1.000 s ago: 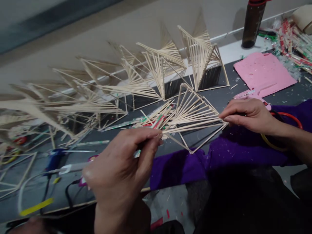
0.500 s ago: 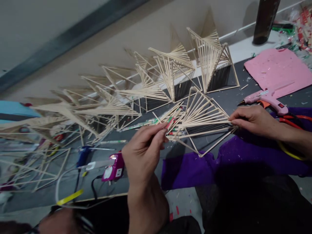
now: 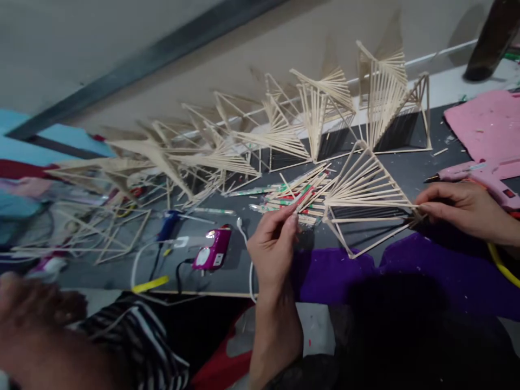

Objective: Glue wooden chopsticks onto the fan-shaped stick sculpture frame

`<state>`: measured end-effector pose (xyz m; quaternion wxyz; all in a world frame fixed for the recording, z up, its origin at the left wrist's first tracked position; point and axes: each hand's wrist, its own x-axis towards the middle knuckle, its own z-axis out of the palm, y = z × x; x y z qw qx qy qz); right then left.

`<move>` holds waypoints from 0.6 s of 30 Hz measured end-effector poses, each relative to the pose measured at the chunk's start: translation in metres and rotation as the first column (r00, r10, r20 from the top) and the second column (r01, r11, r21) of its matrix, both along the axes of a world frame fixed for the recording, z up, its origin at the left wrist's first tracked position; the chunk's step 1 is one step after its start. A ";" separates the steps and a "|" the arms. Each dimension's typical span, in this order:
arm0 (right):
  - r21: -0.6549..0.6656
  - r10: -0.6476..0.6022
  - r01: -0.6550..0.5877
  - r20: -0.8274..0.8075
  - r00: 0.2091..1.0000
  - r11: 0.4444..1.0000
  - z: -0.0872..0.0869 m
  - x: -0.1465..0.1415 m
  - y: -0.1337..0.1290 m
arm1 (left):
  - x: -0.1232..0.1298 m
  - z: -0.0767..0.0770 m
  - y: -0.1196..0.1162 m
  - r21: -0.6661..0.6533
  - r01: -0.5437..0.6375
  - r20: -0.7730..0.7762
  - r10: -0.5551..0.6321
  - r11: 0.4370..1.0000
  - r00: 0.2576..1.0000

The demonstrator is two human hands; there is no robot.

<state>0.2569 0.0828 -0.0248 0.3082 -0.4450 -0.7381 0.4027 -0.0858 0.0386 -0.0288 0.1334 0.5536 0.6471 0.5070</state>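
A fan-shaped frame of thin wooden sticks (image 3: pixel 365 189) stands on the dark tabletop in front of me. My right hand (image 3: pixel 455 208) pinches its right-hand corner between thumb and fingers. To the left of the frame, the thumb and fingertips of my left hand (image 3: pixel 272 244) are pressed together. Whatever they hold is too small and hidden to make out. Just beyond those fingertips lies a loose pile of sticks (image 3: pixel 280 197), some in red-and-green printed wrappers. It partly overlaps the left hand in view.
Several similar stick frames (image 3: pixel 317 108) line the wall. A pink glue gun (image 3: pixel 467 170) and pink sheet (image 3: pixel 483 122) lie right. Purple cloth (image 3: pixel 325 276) covers the front edge. A magenta power adapter (image 3: pixel 211 249) with cables sits left. A co-worker's blurred arm (image 3: pixel 40 325) is at lower left.
The view has swung left, so the scene sits further right. Against the frame, my left hand is slightly further left. My right hand stays at the frame's corner. More of the co-worker shows.
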 end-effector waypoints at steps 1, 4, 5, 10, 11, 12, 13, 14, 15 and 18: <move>-0.034 0.029 -0.030 -0.010 1.000 0.999 0.001 0.003 0.000 | -0.005 -0.002 -0.002 0.012 -0.027 0.025 0.027 1.000 0.999; -0.028 0.216 -0.216 0.002 0.976 0.976 0.004 0.010 0.001 | -0.020 -0.007 -0.011 0.000 -0.111 0.069 0.110 0.994 0.991; -0.014 0.279 -0.279 0.026 0.960 0.960 0.005 0.012 0.000 | -0.023 -0.009 -0.014 -0.022 -0.134 0.063 0.136 0.991 0.989; -0.041 0.370 -0.368 0.127 0.920 0.929 0.008 0.017 -0.002 | -0.033 -0.020 -0.025 -0.118 -0.142 -0.049 0.137 0.983 0.989; -0.053 0.390 -0.386 0.138 0.910 0.921 0.009 0.018 -0.003 | -0.034 -0.023 -0.026 -0.118 -0.142 -0.088 0.132 0.983 0.987; -0.068 0.423 -0.418 0.154 0.893 0.906 0.009 0.019 -0.003 | -0.035 -0.027 -0.027 -0.113 -0.148 -0.131 0.133 0.982 0.982; -0.087 0.458 -0.450 0.176 0.871 0.889 0.010 0.019 -0.004 | -0.037 -0.030 -0.028 -0.106 -0.158 -0.175 0.138 0.982 0.975; -0.109 0.488 -0.476 0.202 0.849 0.873 0.010 0.020 -0.004 | -0.039 -0.033 -0.029 -0.098 -0.173 -0.212 0.149 0.980 0.966; -0.131 0.509 -0.492 0.229 0.830 0.861 0.011 0.021 -0.005 | -0.042 -0.036 -0.029 -0.089 -0.193 -0.241 0.166 0.977 0.956; -0.181 0.527 -0.495 0.270 0.806 0.850 0.013 0.024 -0.005 | -0.053 -0.041 -0.032 -0.086 -0.261 -0.288 0.227 0.962 0.930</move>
